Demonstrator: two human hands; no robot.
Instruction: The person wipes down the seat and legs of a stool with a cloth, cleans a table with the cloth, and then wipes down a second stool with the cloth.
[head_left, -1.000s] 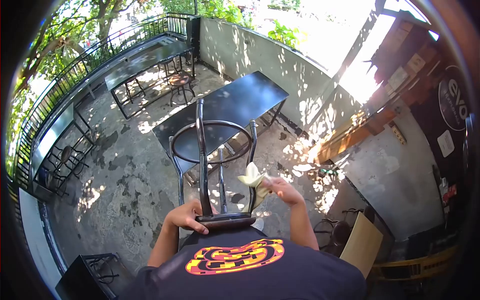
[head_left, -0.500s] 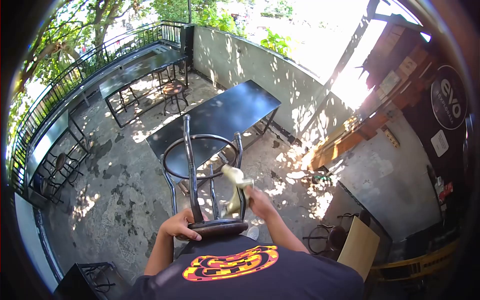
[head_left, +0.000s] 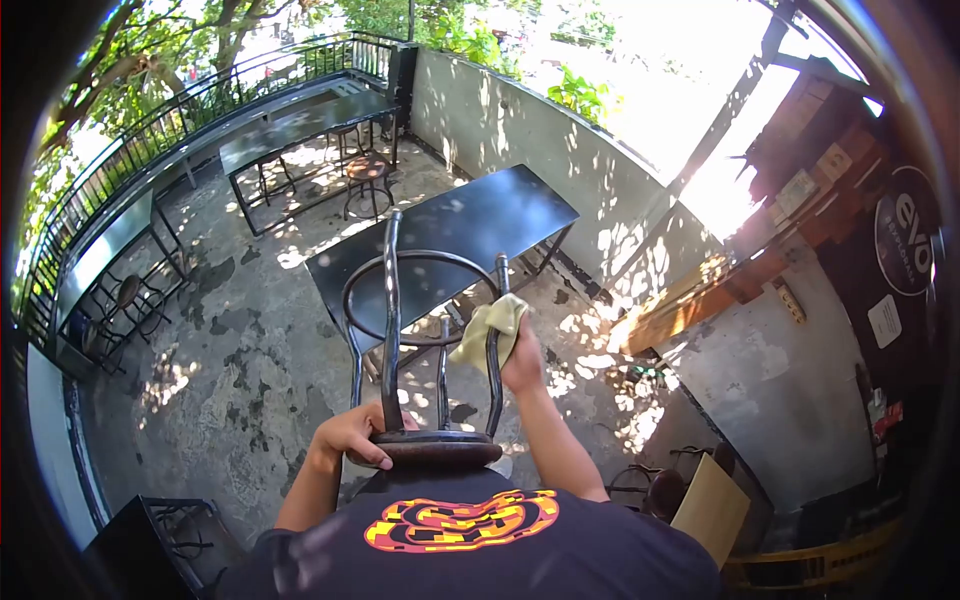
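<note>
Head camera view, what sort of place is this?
Probably the outdoor seating area of a café or bar, though I can't be certain: black-topped tables and round-seated stools stand on a sun-dappled concrete floor, with a metal railing along one side.

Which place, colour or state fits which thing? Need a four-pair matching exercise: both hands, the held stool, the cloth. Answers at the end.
Things
1. Left hand
2. Right hand
3. Held stool
4. Cloth

Place, colour or state
A. Upside down, legs pointing up
B. Gripping the edge of a brown seat
C. Pale yellow-green
D. At one raised leg, with fabric in its grasp

Pairs: 1-B, 2-D, 3-A, 4-C
</note>
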